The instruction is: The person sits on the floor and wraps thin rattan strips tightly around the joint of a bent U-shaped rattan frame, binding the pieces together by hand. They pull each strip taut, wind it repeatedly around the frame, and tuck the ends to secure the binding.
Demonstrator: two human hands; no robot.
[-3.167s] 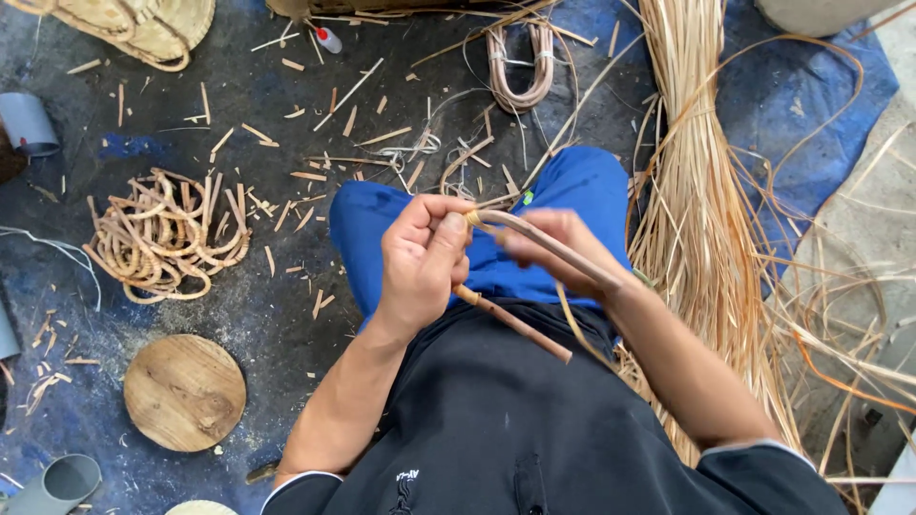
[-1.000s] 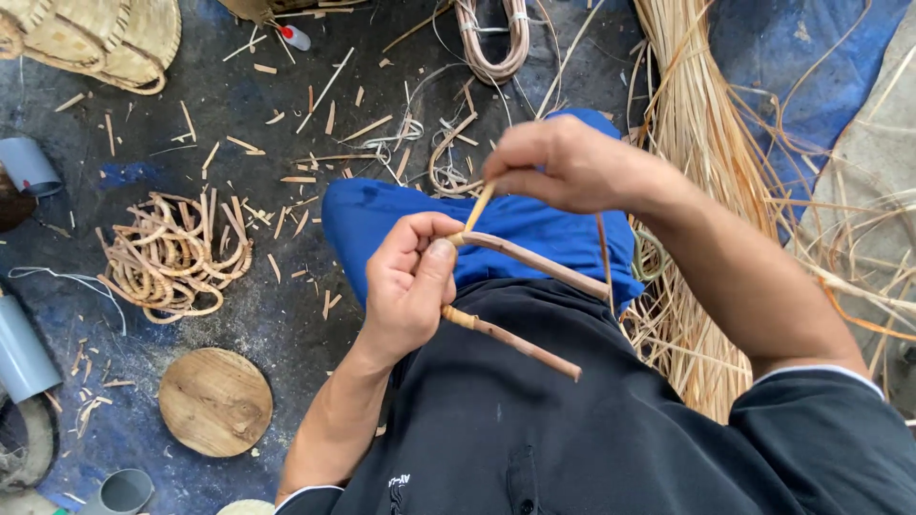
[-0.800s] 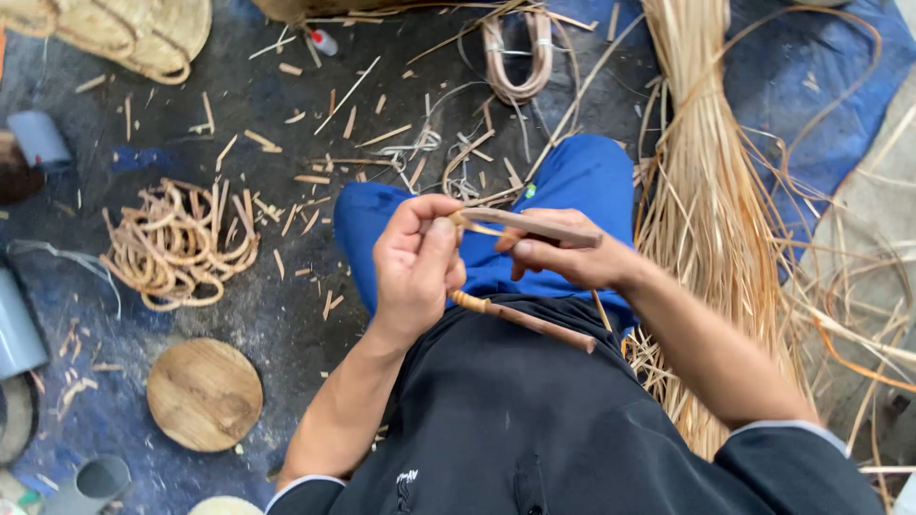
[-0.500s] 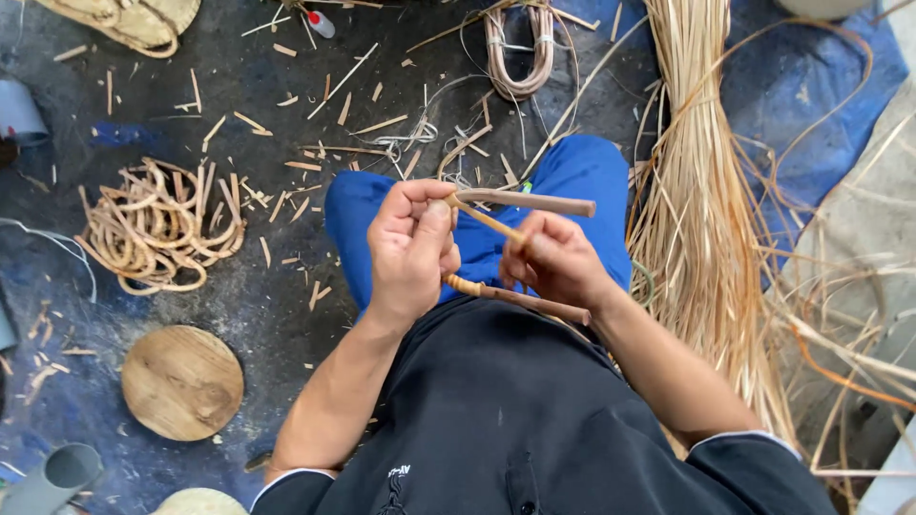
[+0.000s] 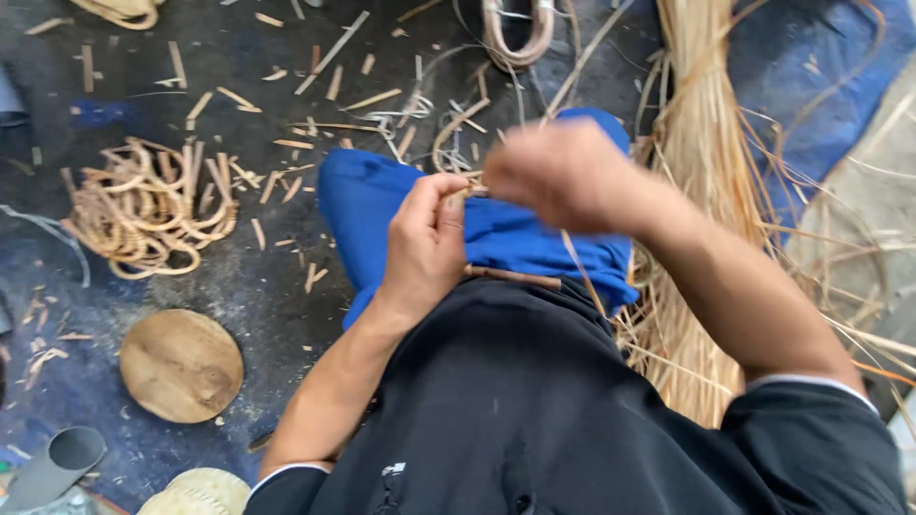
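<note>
My left hand (image 5: 425,243) is gripping a cane (image 5: 515,278); my blurred right hand (image 5: 563,172) is pinching its strip (image 5: 580,272). The wrapping looks barely begun.

The dark grey floor (image 5: 267,286) is covered with little cut bits of cane. A pile of curly tan cane rings (image 5: 148,210) lies at the left. A round wooden disc (image 5: 181,365) sits lower left. A blue sheet (image 5: 811,86) is upper right.

Dark floor (image 5: 267,296) (chip-strewn): rattan coils (image 5: 148,210), round wooden disc (image 5: 181,364), straw bundle (image 5: 701,191)
</note>
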